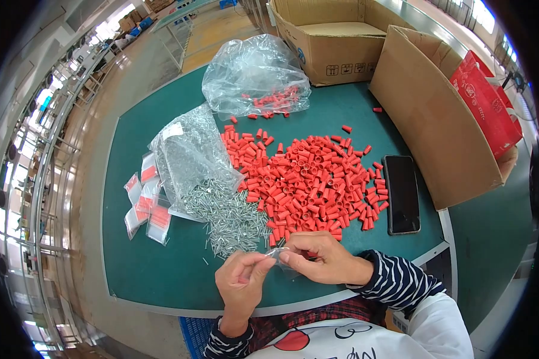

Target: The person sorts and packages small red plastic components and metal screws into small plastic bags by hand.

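Observation:
Close to the table's front edge, my left hand (pixel 241 286) and my right hand (pixel 324 260) meet at a small clear plastic bag (pixel 288 272). The fingers of each hand are pinched on its upper edge. What the bag holds, if anything, is hard to make out. Just beyond my hands lies a large heap of red tapered plastic caps (pixel 308 179). A pile of small silver screws (pixel 233 224) adjoins it on the left, partly spilling from a big clear bag (pixel 191 152).
Small packed bags (pixel 159 220) with red contents lie at left. Behind the heap sits a clear bag (pixel 245 72) with more red caps. A black phone (pixel 402 194) rests at right, beside an open cardboard box (pixel 431 131) holding a red bag (pixel 485 102). Another carton (pixel 341 57) stands behind.

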The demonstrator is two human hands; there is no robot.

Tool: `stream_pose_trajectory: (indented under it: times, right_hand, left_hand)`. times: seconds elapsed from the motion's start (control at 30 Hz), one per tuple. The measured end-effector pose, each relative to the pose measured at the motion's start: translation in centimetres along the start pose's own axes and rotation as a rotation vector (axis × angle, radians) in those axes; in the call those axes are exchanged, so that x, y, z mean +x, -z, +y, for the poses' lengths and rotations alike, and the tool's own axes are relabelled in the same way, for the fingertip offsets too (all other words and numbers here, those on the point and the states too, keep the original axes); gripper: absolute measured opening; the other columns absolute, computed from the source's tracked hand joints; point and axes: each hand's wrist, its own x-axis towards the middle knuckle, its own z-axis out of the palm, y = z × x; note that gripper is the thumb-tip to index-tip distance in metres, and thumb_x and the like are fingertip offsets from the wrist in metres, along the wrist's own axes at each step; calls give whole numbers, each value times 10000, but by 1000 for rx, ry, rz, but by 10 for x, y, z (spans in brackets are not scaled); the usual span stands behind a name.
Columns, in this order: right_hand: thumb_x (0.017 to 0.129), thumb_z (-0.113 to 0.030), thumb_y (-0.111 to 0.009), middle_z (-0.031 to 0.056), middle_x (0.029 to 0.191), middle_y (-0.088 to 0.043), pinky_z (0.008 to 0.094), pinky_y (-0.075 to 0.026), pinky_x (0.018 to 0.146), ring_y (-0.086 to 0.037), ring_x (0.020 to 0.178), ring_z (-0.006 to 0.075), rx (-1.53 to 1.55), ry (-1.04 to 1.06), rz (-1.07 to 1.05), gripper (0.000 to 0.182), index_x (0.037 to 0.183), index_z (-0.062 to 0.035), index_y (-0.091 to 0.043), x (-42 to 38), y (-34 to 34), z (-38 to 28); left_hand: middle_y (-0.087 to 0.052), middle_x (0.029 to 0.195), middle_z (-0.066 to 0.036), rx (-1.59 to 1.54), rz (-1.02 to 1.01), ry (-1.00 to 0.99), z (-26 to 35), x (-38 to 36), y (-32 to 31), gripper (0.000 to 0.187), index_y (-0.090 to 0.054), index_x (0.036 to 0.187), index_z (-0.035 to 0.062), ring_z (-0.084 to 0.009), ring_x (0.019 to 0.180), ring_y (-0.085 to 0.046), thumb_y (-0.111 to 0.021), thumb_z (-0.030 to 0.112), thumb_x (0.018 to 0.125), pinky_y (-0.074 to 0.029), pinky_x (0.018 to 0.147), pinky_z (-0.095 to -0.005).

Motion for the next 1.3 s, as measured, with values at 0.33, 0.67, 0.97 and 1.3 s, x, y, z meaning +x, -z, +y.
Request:
stream_pose_trajectory:
  times: [0.33,0.67,0.97,1.3]
  right_hand:
    - [955,-104,-582,92,772,-551,323,-424,594,-529,674,195,-31,84,-30,133,944,20,-626,3,3,-2]
    - [955,-88,-581,86,798,-567,317,-427,605,-534,688,190,20,83,-43,139,1023,11,-650,3,2,0]
    - [920,-74,-624,57,826,-579,293,-446,626,-570,737,165,-91,145,23,171,1075,-4,-641,3,0,0]
    - [883,-55,-655,19,819,-580,243,-416,617,-550,717,87,-6,25,73,129,1003,-22,-620,-3,4,-7]
  left_hand:
    - [-382,659,84,-111,-27,150,18,5,5,316,-707,1072,-9,-13,579,-291,-804,52,778,-210,525,-194]
    - [-518,670,43,-294,-78,203,15,9,11,185,-724,976,-20,-12,570,-396,-778,38,809,-279,491,-189]
    - [-512,621,8,-22,-40,-49,9,6,17,137,-715,804,26,-52,539,-406,-825,5,724,-278,480,-212]
    - [-480,604,14,205,48,-151,13,0,8,194,-678,746,38,-56,542,-384,-860,15,681,-247,477,-224]
